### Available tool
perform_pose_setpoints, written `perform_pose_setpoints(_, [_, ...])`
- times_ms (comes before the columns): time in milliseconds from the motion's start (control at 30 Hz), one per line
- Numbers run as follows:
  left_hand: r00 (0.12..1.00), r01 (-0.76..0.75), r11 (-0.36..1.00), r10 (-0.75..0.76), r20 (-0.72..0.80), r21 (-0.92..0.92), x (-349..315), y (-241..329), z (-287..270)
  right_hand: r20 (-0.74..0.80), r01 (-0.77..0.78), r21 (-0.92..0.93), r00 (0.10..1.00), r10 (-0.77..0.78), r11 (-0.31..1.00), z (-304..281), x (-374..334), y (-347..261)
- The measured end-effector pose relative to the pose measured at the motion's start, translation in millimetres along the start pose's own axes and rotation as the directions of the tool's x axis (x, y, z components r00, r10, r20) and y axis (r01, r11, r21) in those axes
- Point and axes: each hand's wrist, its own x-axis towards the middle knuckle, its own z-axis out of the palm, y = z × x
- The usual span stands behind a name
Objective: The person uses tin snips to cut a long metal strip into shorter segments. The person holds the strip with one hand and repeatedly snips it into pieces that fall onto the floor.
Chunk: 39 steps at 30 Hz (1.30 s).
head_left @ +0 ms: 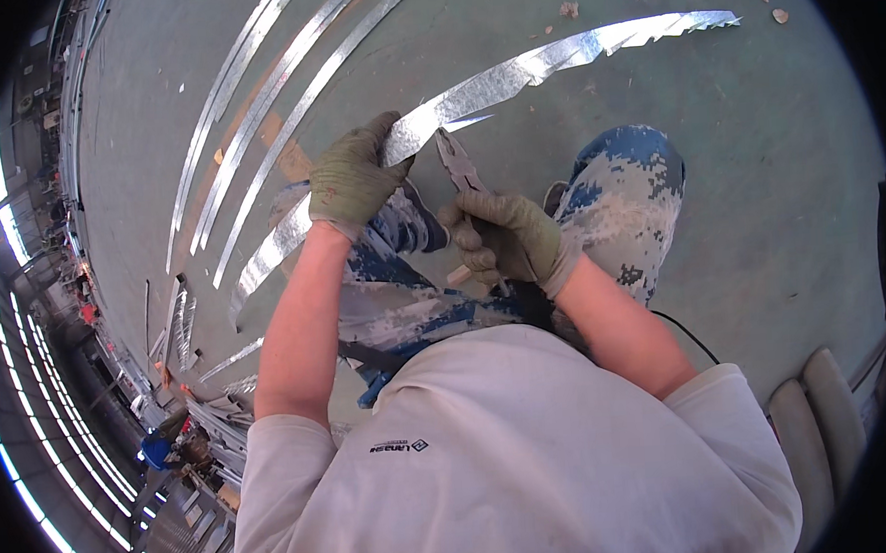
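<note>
My left hand [358, 176], in an olive work glove, is closed around a long, shiny sheet-metal strip [493, 86]. The strip runs from beside my left forearm up to the far right. Along its far part, the near edge is jagged with a row of bent or cut notches. In my gloved right hand [511, 235] I grip a pair of pliers [457, 161], jaws pointing up and away. Their tip is close to the strip's near edge, by a thin bent sliver of metal [470, 121]. Whether the jaws touch it I cannot tell.
Several metal strips [282, 70] lie side by side on the grey-green floor [759, 190] at the far left. More metal pieces [180, 325] are further left. A black cable [691, 334] and grey padded shapes [816, 407] are at right. Another person in blue [157, 450] is at lower left.
</note>
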Motion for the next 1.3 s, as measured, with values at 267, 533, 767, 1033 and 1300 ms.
perform_pose_setpoints(267, [1.0, -0.02, 0.998, 0.019, 0.011, 0.056, 5, -1, 4, 0.01, 0.052, -0.012, 0.999, -0.052, 0.999, -2, 8, 4])
perform_pose_setpoints(533, [0.999, -0.039, 0.999, 0.039, -0.011, -0.008, 11, -5, 8, -0.431, -0.111, -0.416, 0.898, -0.088, 0.903, 2, 5, -4])
perform_pose_setpoints(767, [0.997, -0.011, 1.0, 0.012, 0.081, -0.013, 10, -5, 7, -0.408, -0.009, -0.661, 0.843, -0.349, 0.751, -10, 16, -4])
perform_pose_setpoints(1033, [0.999, -0.013, 0.998, 0.01, 0.049, 0.062, 9, -3, 6, -0.489, -0.114, -0.688, 0.803, -0.342, 0.717, 3, 11, -13])
perform_pose_setpoints(1300, [0.993, 0.0, 0.999, -0.004, 0.119, 0.038, 10, 1, -2, -0.456, 0.026, -0.433, 0.856, -0.244, 0.901, 9, 10, -9])
